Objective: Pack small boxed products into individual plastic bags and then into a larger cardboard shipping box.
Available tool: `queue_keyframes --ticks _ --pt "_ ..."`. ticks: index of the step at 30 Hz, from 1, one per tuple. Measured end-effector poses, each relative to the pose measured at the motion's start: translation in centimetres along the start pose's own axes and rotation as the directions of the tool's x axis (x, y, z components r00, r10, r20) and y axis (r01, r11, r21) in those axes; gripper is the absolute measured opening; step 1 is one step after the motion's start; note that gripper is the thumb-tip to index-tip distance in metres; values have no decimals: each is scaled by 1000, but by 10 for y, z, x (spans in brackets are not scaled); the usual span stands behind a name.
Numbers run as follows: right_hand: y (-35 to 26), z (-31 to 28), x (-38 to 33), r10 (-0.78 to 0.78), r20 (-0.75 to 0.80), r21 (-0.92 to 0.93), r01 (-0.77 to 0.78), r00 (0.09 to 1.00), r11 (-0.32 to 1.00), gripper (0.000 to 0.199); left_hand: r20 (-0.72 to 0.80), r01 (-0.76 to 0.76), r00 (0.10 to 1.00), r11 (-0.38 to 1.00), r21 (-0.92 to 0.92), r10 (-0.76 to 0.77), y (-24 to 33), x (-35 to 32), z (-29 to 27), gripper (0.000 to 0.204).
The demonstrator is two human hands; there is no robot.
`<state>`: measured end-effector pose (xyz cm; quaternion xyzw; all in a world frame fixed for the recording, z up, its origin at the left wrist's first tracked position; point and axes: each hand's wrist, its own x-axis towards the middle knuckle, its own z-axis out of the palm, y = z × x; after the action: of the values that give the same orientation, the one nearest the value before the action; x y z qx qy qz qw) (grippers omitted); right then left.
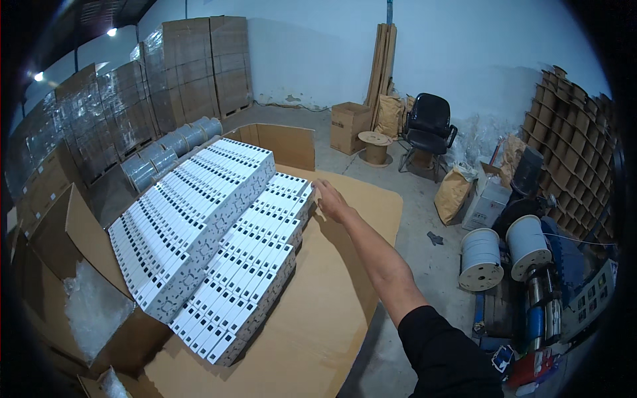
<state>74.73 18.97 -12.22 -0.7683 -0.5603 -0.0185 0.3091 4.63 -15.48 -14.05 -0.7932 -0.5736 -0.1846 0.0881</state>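
Note:
My right arm, in a black sleeve, stretches forward over a cardboard-covered surface. At its end my right hand has its fingers bent against the far right corner of a lower tier of narrow white boxes. The fingers appear closed on the end of a white box there; the fingertips are partly hidden. These boxes lie side by side in slanting rows, with small dark squares on top and patterned grey ends. To their left rises a taller stack of the same boxes. My left hand is out of the picture.
Open cardboard cartons with clear plastic wrap stand at the left. Beyond are wrapped spools and tall wrapped cartons. A black chair is at the back. White cable reels and machinery stand at the right.

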Motion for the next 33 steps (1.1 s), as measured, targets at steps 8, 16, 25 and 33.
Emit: queue_keyframes --ticks 8,16,25,33 --pt "0 8 -8 -63 -160 124 83 985 989 43 33 67 997 998 -9 -67 -2 -8 2 51" --pt "17 -18 -47 -96 -146 -5 96 985 995 31 151 399 917 843 -361 -369 6 -15 -10 44" --pt "-91 -66 -162 -255 -142 107 271 956 957 33 126 275 961 889 -367 -245 -8 -4 -11 45" --pt "-262 -56 -298 -212 97 573 120 972 811 28 266 404 901 439 -803 -343 12 24 -21 31"
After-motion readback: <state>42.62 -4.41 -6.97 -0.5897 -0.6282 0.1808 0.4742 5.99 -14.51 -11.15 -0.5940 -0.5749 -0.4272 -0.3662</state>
